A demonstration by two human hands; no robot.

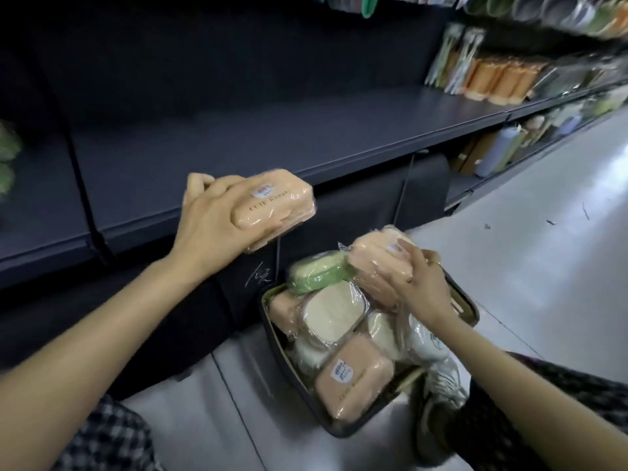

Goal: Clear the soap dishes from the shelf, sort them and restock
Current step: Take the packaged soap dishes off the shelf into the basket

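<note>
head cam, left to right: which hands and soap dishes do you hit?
left hand → orange soap dish it holds → green soap dish in the basket → peach soap dish → right hand gripping it

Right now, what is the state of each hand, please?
Left hand: closed around an orange soap dish at the shelf edge.
Right hand: gripping another orange soap dish over the basket.

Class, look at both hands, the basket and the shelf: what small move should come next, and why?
Probably set the orange soap dish in the left hand onto the bare dark shelf just behind it. That hand's grip is already at shelf height, and the right hand is lifting another orange one from the basket.
</note>
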